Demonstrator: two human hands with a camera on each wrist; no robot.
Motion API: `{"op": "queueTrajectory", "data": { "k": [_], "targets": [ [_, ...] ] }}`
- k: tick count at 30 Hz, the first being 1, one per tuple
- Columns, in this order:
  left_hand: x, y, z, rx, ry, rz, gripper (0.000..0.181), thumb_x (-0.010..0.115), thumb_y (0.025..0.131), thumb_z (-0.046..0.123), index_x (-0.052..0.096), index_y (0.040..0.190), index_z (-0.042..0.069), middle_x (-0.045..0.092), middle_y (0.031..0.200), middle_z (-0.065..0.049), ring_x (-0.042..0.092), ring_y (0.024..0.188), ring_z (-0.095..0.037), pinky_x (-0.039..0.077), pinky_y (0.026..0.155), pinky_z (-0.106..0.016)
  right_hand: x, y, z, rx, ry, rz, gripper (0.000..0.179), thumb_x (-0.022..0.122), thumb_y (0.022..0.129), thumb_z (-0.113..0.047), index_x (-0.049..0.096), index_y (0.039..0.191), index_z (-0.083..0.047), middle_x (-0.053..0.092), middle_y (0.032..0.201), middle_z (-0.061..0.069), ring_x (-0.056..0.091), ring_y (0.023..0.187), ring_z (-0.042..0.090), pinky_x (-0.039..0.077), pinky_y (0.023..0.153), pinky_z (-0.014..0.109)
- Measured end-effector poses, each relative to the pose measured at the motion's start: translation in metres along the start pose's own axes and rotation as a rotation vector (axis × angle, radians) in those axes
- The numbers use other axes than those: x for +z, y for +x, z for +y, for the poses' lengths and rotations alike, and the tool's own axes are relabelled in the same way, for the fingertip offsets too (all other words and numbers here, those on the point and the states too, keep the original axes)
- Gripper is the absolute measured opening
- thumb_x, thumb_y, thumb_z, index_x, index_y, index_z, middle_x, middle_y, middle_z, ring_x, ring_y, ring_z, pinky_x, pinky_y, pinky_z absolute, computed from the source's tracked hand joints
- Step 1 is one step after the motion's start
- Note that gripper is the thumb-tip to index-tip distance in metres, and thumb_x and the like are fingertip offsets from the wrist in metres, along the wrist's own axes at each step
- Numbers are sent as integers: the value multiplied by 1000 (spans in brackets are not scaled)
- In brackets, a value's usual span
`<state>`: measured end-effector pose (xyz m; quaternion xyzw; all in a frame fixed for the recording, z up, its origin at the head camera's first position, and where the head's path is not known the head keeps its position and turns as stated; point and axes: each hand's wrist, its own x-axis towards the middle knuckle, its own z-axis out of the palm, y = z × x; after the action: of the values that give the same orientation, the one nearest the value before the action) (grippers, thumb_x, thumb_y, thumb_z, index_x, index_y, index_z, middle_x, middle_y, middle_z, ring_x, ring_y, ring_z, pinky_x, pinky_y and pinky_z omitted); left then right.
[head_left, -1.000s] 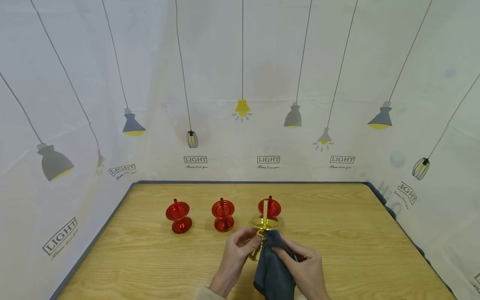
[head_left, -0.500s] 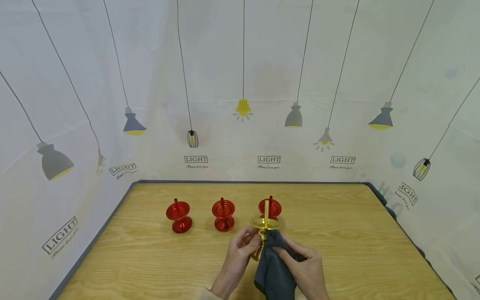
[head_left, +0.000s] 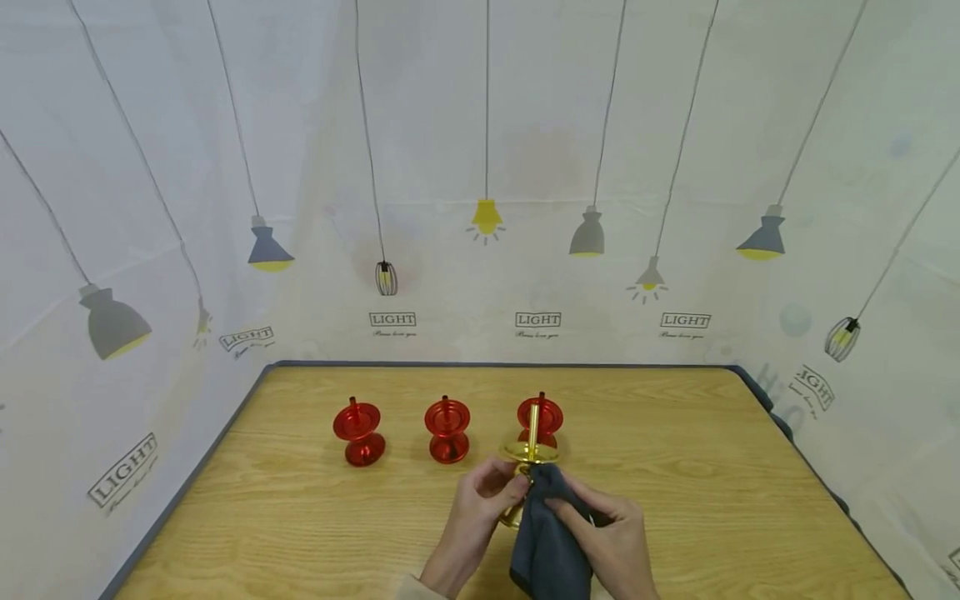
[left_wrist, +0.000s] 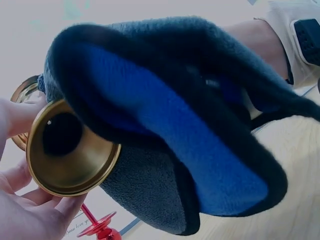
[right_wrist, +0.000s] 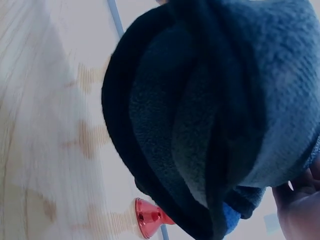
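Observation:
My left hand [head_left: 480, 498] grips a shiny gold candle holder [head_left: 531, 452] by its stem, holding it over the table with its spike pointing up. In the left wrist view the hollow underside of its base [left_wrist: 75, 165] faces the camera. A dark grey-blue cloth [head_left: 553, 533] hangs from my right hand [head_left: 611, 529], which pinches it against the stem just below the gold dish. The cloth's bright blue inner side [left_wrist: 165, 120] shows in the left wrist view. In the right wrist view the cloth [right_wrist: 280, 90] hides most of the candle holder and the fingers.
Three red candle holders stand upright in a row towards the back of the wooden table [head_left: 712, 483]: a left one [head_left: 364, 450], a middle one [head_left: 448, 448] and a right one [head_left: 551, 414] partly behind the gold one. A white lamp-printed curtain [head_left: 450, 100] surrounds the table's back and sides.
The gold candle holder tilts and shifts slightly in my left hand, its dish dipping a little lower. Both hands keep their hold, and the red candle holders stay in place.

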<state>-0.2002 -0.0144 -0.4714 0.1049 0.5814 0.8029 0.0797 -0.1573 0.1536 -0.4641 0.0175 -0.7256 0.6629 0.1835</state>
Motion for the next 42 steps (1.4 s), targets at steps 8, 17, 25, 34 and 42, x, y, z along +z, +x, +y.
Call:
{"op": "queueTrajectory", "data": {
  "k": [8, 17, 25, 34, 42],
  "targets": [
    [2, -1, 3, -26, 44, 14, 31, 68, 98, 15, 65, 113, -12, 67, 92, 9, 59, 86, -6, 47, 76, -22, -1, 1, 1, 1, -6, 2, 34, 83, 80, -1, 77, 113, -3, 76, 109, -2, 73, 101, 10, 59, 82, 24],
    [3, -2, 2, -32, 68, 12, 47, 62, 102, 23, 54, 131, -12, 70, 95, 7, 63, 90, -3, 50, 80, -21, 0, 0, -2, 34, 6, 17, 33, 84, 81, -6, 78, 113, -9, 76, 110, -3, 74, 99, 11, 60, 78, 25],
    [8, -2, 2, 11, 47, 6, 41, 61, 102, 17, 55, 127, -15, 65, 101, 7, 60, 96, -5, 49, 84, -21, 1, -1, -3, 20, 7, 23, 32, 84, 81, -7, 78, 113, -10, 76, 110, -2, 73, 100, 10, 59, 79, 24],
    [5, -1, 3, 24, 105, 28, 37, 76, 92, 17, 62, 109, -13, 65, 89, 6, 60, 83, -7, 49, 71, -21, 1, -2, -3, -3, 4, 32, 32, 84, 80, -2, 78, 112, -4, 76, 108, -5, 73, 100, 9, 59, 79, 24],
    [2, -1, 3, 22, 138, 28, 37, 74, 93, 18, 66, 114, -12, 71, 95, 3, 64, 86, -6, 50, 77, -21, 0, -2, -2, -6, -17, 9, 32, 84, 81, -4, 78, 112, -4, 75, 109, -9, 72, 104, 9, 58, 85, 23]
  ]
}}
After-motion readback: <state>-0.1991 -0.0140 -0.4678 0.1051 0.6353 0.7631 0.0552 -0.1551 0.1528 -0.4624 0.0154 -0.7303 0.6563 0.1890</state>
